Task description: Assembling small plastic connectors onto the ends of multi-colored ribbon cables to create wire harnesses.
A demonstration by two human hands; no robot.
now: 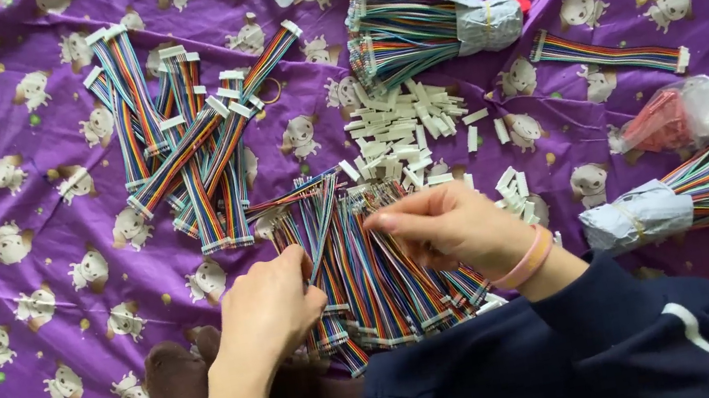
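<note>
Ribbon cables (pixel 376 272) lie heaped near centre on purple cloth (pixel 23 283). Left hand (pixel 266 312) grasps one bunch; right hand (pixel 450 226) pinches cable ends. White connectors (pixel 405 128) lie just beyond.

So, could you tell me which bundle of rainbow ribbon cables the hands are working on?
The loose pile directly under both hands, not the taped bundles or the finished heap.
</note>
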